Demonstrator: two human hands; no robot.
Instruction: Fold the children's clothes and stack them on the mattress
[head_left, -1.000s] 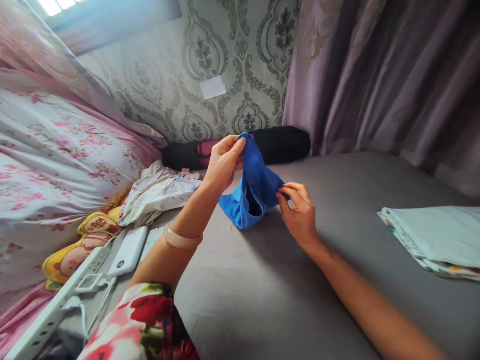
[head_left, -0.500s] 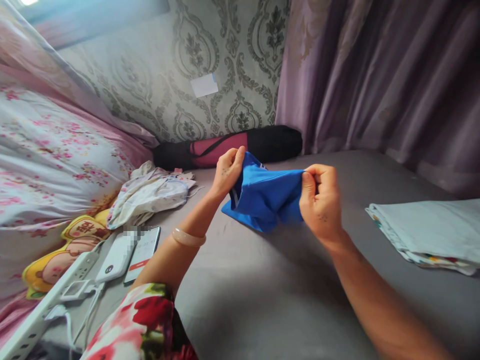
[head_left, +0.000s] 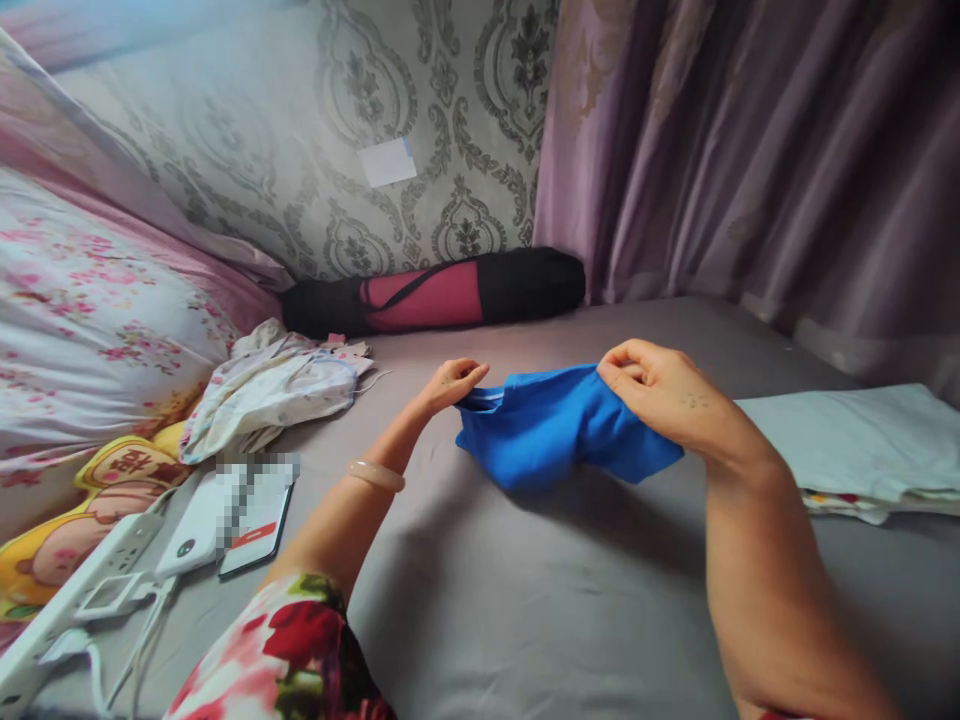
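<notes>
A small blue garment (head_left: 551, 425) hangs stretched between my two hands just above the grey sheet. My left hand (head_left: 456, 382) pinches its left end, beside an opening with a white band inside. At the upper right edge, my right hand (head_left: 664, 392) is closed on the cloth between thumb and fingers. The lower part droops in loose folds, and its exact kind is unclear.
Folded pale cloth (head_left: 862, 440) lies at the right on the grey sheet (head_left: 525, 620). A black and pink long bag (head_left: 435, 297) rests against the wall. Crumpled white cloth (head_left: 270, 385), a phone (head_left: 259, 535) and a power strip (head_left: 82, 600) are on the left.
My left hand has come down, and my right hand has turned and moved slightly right. The blue garment has swung lower and spread out to the right. The view has shifted a little.
</notes>
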